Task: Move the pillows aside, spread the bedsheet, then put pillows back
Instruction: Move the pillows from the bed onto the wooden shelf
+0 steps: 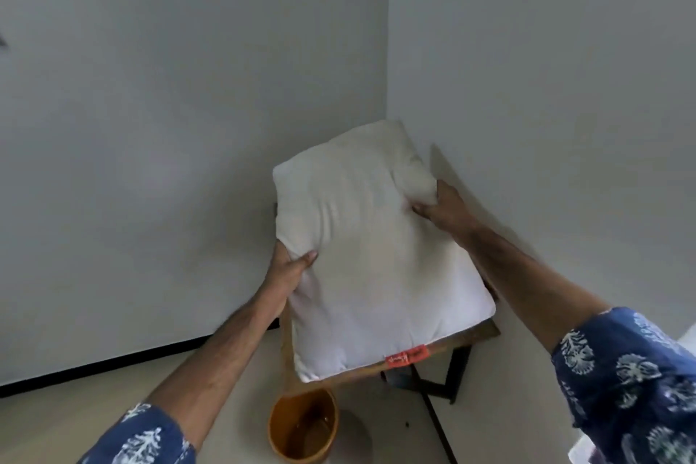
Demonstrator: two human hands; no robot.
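Note:
A white pillow (371, 249) with a small orange label at its near edge lies over a small wooden table (486, 331) in the corner of the room. My left hand (288, 269) grips the pillow's left edge, thumb on top and fingers underneath. My right hand (442, 209) pinches its far right edge, bunching the fabric. The pillow covers most of the table top. No bed or bedsheet is in view.
The table stands on dark metal legs (448, 380) against two pale walls that meet behind the pillow. An orange wicker basket (303, 429) sits on the light floor just in front of the table. A dark skirting strip (113, 363) runs along the left wall.

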